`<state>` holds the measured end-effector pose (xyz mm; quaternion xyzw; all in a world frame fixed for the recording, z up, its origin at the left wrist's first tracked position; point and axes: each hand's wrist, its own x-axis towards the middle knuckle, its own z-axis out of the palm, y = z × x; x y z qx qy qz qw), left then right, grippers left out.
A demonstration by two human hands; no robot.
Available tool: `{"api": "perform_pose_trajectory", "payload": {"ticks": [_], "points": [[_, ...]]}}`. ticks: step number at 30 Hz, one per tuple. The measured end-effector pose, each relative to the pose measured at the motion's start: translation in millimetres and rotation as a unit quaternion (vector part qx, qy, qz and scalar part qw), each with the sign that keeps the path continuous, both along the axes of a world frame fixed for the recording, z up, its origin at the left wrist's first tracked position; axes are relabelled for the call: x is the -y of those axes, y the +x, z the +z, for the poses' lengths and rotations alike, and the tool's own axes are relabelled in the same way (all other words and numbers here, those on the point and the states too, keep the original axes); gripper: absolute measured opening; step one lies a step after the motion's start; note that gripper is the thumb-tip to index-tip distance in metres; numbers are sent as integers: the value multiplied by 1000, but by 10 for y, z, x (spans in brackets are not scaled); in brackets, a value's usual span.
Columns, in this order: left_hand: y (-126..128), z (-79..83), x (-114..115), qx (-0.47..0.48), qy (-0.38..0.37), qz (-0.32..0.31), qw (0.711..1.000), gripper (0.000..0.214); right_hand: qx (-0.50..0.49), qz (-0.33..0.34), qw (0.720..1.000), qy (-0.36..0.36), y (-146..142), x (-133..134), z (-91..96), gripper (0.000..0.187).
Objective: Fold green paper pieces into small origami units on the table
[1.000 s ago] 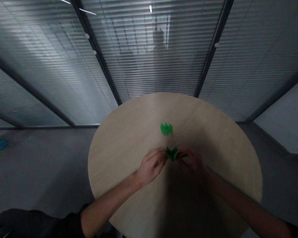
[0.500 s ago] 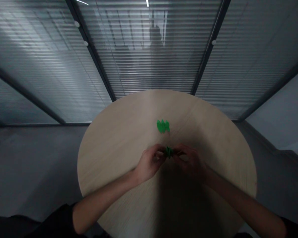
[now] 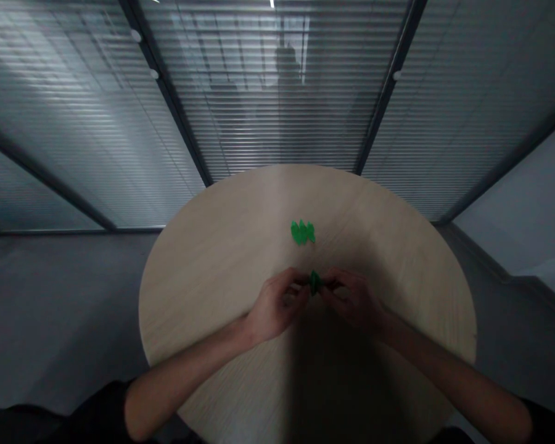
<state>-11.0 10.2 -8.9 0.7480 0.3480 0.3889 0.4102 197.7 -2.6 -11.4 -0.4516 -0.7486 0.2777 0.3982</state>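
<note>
Between my fingertips is a small dark green piece (image 3: 314, 283), narrow and pointed at top and bottom; its exact kind is too small to make out. My left hand (image 3: 278, 303) pinches it from the left. From the other side, my right hand (image 3: 355, 301) grips it between thumb and fingers. Farther off on the table lies a bright green row of pointed, leaf-shaped pieces (image 3: 303, 232), side by side. Neither hand touches that row.
The round wooden table (image 3: 203, 246) has a curved edge all around. A dark shadow falls over its near right part. Behind it stands a glass wall with blinds (image 3: 277, 135) and dark frames. Grey floor (image 3: 65, 308) shows at the left.
The green piece between my fingers looks turned slightly and more compact. Both hands stay in nearly the same place, and the view has shifted a little.
</note>
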Motion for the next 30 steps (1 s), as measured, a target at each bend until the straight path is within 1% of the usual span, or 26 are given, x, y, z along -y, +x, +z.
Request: {"api": "perform_pose_trajectory", "payload": {"ticks": [4,7,10,13,15,17,21,25,30], "points": [[44,36,20,36,-67,-16,997,21,1,-4,1000,-3,3,7,-2,14],[68,47,4,62,-124,-12,990,18,-14,3,1000,-13,-6,8,22,14],[76,60,-27,105,-163,-29,981,19,-79,-7,995,-62,-20,6,47,12],[72,64,-59,136,-194,-54,970,21,-135,-4,982,-131,-24,-2,57,28],[69,57,-72,137,-200,-61,968,23,-141,12,976,-168,-20,-10,53,29],[67,47,-76,127,-196,-60,970,24,-141,15,972,-187,-19,-19,47,25],[67,29,-67,117,-194,-53,973,27,-152,-1,971,-186,-29,-28,50,25],[66,5,-56,99,-191,-53,975,30,-168,10,965,-199,-48,-10,77,29],[82,-1,-19,94,-157,-24,983,34,-175,25,959,-220,-86,37,79,32]]}}
